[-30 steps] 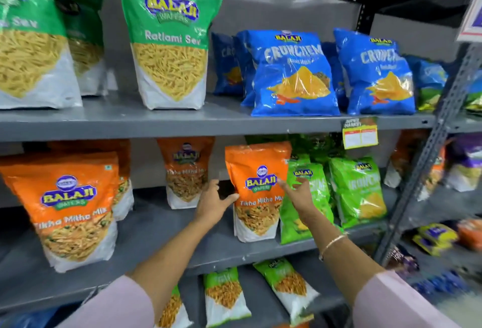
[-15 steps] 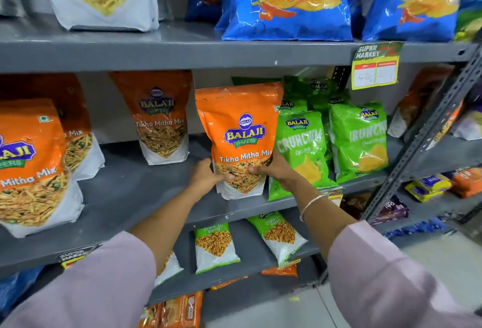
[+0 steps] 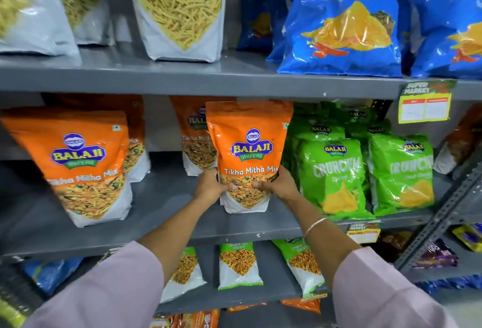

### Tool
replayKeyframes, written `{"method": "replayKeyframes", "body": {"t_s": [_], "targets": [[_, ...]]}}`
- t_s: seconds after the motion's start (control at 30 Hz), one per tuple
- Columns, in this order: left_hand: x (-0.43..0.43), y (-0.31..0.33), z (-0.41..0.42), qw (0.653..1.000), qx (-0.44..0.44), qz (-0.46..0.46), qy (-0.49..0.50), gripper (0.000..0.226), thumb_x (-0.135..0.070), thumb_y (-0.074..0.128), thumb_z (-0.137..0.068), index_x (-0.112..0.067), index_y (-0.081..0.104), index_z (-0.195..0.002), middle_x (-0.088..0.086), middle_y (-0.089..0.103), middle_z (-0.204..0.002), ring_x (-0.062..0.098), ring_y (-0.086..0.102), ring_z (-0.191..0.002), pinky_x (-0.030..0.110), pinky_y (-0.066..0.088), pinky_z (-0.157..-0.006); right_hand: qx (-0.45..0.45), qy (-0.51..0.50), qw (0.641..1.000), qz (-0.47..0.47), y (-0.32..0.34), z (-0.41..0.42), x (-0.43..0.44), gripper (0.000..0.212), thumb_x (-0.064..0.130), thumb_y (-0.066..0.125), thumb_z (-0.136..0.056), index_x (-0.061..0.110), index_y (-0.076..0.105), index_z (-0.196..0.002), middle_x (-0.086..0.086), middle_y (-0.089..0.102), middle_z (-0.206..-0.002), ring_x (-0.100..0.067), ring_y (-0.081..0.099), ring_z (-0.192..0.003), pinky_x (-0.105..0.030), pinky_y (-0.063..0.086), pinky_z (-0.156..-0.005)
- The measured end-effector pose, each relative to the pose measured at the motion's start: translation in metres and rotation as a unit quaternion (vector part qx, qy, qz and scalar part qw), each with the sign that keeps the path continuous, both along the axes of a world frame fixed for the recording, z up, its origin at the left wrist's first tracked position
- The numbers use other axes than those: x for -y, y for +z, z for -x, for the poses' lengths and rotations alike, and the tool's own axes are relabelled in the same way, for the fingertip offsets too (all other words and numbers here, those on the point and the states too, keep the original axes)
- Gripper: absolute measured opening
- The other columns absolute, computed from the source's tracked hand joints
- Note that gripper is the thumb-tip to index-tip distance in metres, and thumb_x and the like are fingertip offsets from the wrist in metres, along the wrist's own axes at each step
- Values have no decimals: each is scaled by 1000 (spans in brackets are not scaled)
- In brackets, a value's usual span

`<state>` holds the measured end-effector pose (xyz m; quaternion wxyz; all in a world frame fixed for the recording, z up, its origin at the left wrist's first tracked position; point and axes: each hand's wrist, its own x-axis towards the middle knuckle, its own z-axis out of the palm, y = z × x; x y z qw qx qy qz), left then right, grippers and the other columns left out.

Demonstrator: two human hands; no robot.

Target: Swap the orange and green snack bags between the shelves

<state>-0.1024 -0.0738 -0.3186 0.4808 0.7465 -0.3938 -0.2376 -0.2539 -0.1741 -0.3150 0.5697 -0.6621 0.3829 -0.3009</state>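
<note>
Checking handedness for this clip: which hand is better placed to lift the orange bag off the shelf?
Neither clearly: left hand and right hand both grip the orange Tikha Mitha Mix bag low on opposite sides, so a two-handed lift looks likeliest.

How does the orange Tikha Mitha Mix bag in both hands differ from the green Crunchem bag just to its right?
The orange Tikha Mitha Mix bag is a flat-bottomed pouch with a white base; the green Crunchem bag is a puffed, glossy pillow pack. The orange bag is gripped by the left hand and right hand; the green bag stands untouched. Both carry the Balaji logo and share the middle shelf.
</note>
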Motion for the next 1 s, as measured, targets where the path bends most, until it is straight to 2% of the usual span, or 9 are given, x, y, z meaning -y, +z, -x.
{"method": "replayKeyframes", "body": {"t_s": [0.13,0.3,0.37,0.43,0.5,0.73,0.87,0.93,1.0], "targets": [[-30,3,-33,999,7,-4,32,50,-13,80,-66,-3,64,-112,17,66,-122,31,62,-111,37,48,-93,8,13,1000,-4,0,-41,-24,65,4,82,-61,7,54,-119,-15,64,-122,-28,61,-109,-43,50,-96],[-55,-1,-63,998,12,-22,54,46,-13,82,-64,-3,65,-107,17,68,-118,31,65,-106,36,50,-90,24,24,999,-11,-9,-73,-49,66,4,80,-64,4,50,-122,-9,63,-116,-21,59,-102,-33,50,-85],[-59,-6,-71,998,7,-26,58,47,-14,82,-64,-3,65,-106,17,68,-118,32,65,-106,38,50,-91,23,20,999,-16,-12,-82,-54,67,5,81,-63,4,50,-122,-11,63,-120,-24,60,-105,-38,51,-90],[-61,-10,-76,998,-3,-25,54,47,-13,81,-65,-2,65,-108,17,67,-119,32,64,-107,42,50,-95,21,17,1000,-14,-16,-87,-56,68,7,82,-61,6,51,-122,-15,63,-123,-31,61,-110,-48,50,-96],[-62,-16,-80,998,-7,-28,50,49,-13,81,-65,-2,64,-109,18,67,-120,33,64,-108,48,49,-98,18,17,1000,-14,-20,-89,-57,67,6,83,-60,7,52,-120,-17,64,-122,-34,61,-111,-52,49,-96],[-59,-23,-85,998,-5,-37,41,53,-16,80,-66,-1,61,-113,16,65,-122,33,63,-110,50,49,-98,17,16,999,-31,-24,-90,-57,66,5,81,-62,5,52,-121,-18,63,-123,-35,60,-112,-50,49,-97],[-61,-22,-87,997,6,-65,35,61,-20,80,-66,-2,54,-119,15,61,-128,32,59,-116,48,48,-99,11,48,997,-53,-20,-86,-57,67,0,76,-68,3,45,-126,-20,59,-128,-36,56,-118,-43,47,-93],[-68,-17,-85,997,35,-51,49,77,-31,79,-67,-7,42,-130,13,55,-137,32,53,-124,49,46,-101,11,49,997,-54,-13,-85,-57,74,1,76,-68,4,38,-131,-18,55,-132,-34,53,-121,-38,46,-91],[-79,-7,-79,988,113,-4,101,82,-37,71,-74,-12,31,-141,11,46,-145,31,45,-132,48,43,-104,9,-2,1000,-21,-2,-83,-64,76,5,75,-71,3,33,-134,-14,51,-134,-30,50,-123,-35,44,-91]]}}
